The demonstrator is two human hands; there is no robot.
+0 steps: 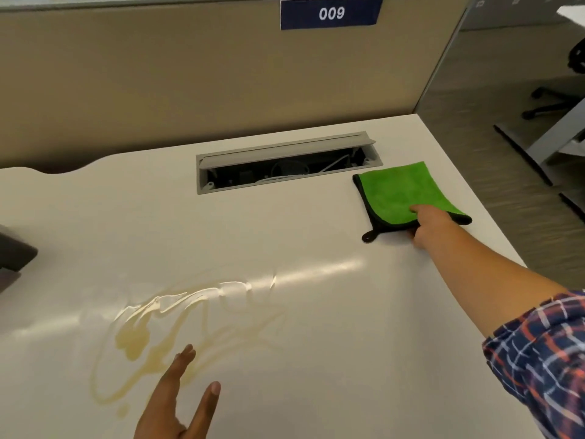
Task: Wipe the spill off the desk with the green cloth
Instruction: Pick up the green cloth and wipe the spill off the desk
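A folded green cloth [402, 190] with black trim and a small hanging loop lies flat at the far right of the white desk [316, 248]. My right hand [427, 224] pinches its near edge, thumb on top and fingers under the trim. A yellowish wet spill [164, 331] spreads in streaks over the near left part of the desk. My left hand [180, 403] hovers near the front edge, fingers spread, just right of the spill and holding nothing.
An open cable tray [285, 166] with wires is sunk into the desk's back. A beige partition with a blue "009" sign [330, 12] stands behind. A dark object [14, 251] sits at the left edge. The desk's right edge drops to carpet, with an office chair [557, 96] beyond.
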